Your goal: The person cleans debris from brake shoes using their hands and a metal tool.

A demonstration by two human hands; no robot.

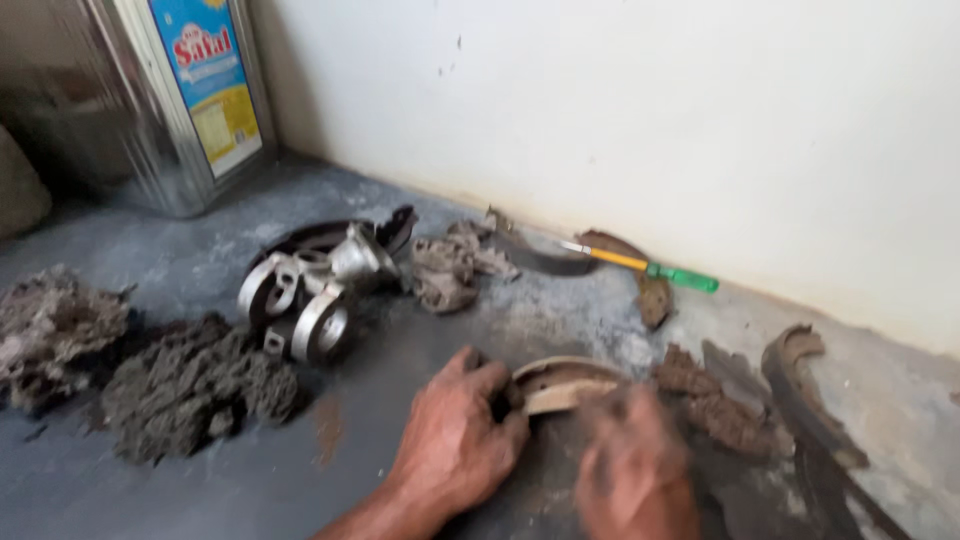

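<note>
The left hand (455, 435) is closed around the left end of a curved brake shoe (565, 383), pressing it to the grey floor (150, 490) in the lower middle of the frame. The right hand (632, 470) lies over the shoe's right end, but it is blurred, so I cannot tell whether its fingers grip anything. Just right of the hands sit crumbling brown scraps (715, 405), and another worn curved shoe (805, 390) lies toward the right edge. Above the hands, near the wall, a screwdriver (640, 265) with a yellow shaft and green handle rests beside a dirty rag (450, 265). At centre left is a cluster of shiny metal shoes (310, 290). Clumps of grey waste (190, 385) fill the left side, and a large metal tin (170, 95) stands in the upper left corner.
</note>
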